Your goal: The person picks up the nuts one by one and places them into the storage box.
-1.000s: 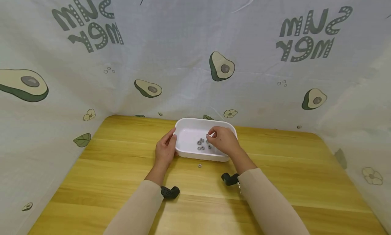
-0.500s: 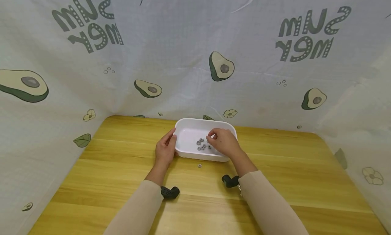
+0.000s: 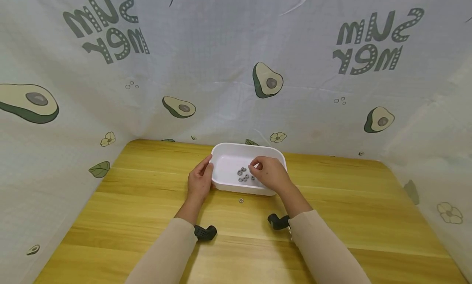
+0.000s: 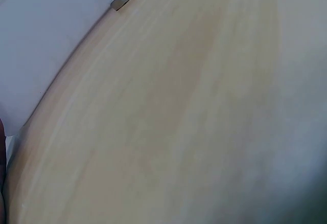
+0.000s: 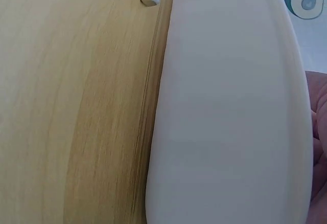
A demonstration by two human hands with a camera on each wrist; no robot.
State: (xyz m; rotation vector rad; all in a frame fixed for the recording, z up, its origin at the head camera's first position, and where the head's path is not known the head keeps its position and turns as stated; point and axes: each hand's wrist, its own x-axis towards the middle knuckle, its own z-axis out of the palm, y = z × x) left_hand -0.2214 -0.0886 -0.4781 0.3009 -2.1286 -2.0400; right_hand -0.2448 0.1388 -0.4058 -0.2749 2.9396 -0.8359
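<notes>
A white oblong tray [image 3: 228, 187] sits on the wooden table, with several small metal hex nuts [image 3: 240, 173] loose on its floor. My left hand [image 3: 199, 182] grips the tray's left end, thumb and index finger at the rim. Over the right front wall reaches my right hand [image 3: 271, 173], its thumb and index fingertips pinched together low in the tray, on a nut that they mostly cover. One nut [image 3: 241, 200] lies outside on the table, just in front of the tray. The right wrist view shows part of the right hand [image 5: 319, 127] beyond the tray wall [image 5: 225, 106].
The wooden table [image 3: 332, 218] runs back to a white cloth [image 3: 221, 71] printed with avocados and lettering. Black camera mounts [image 3: 205, 233] are worn at both wrists, close over the table.
A nut seen at my right fingertips a second ago no longer shows there. The nuts below have shifted slightly, and the right hand has dipped a little. The left hand and tray stay put.
</notes>
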